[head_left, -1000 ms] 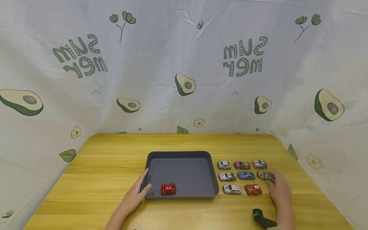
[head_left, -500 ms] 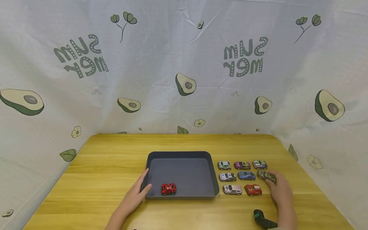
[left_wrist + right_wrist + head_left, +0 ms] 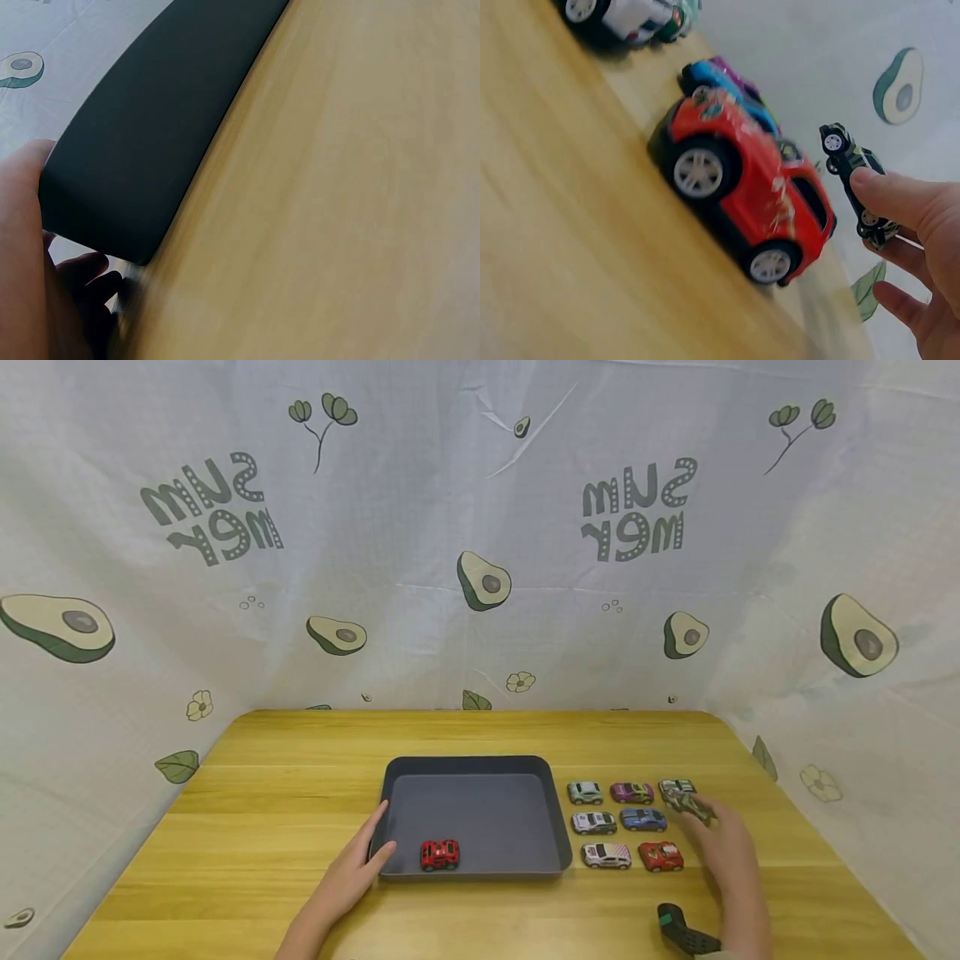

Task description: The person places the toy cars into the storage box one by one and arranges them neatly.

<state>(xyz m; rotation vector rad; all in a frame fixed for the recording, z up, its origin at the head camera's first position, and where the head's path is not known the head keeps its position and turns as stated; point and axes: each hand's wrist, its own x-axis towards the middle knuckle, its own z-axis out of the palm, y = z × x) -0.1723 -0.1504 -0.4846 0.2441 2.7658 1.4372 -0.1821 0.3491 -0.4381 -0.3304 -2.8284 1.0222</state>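
My left hand (image 3: 356, 858) grips the dark grey tray (image 3: 487, 875) at its left wall, the thumb over the near corner and the fingers along the outside. In the left wrist view, the tray's dark wall (image 3: 150, 127) rises beside the hand. A red toy car (image 3: 439, 854) sits inside the tray near that corner. My right hand (image 3: 723, 843) pinches a camouflage toy car (image 3: 692, 804) between thumb and fingers. The right wrist view shows this camouflage car (image 3: 860, 180) held up off the table, tilted, its wheels toward the camera.
Right of the tray stand several toy cars in rows, among them a blue one (image 3: 642, 819), a purple one (image 3: 632, 792) and a red one (image 3: 661, 856). A black curved device (image 3: 681, 930) is by the right wrist. A printed curtain (image 3: 420, 527) hangs behind the table.
My right hand has lifted the camouflage car from its spot in the middle row, and it now overlaps the white-and-green car behind. The left hand and tray stay put.
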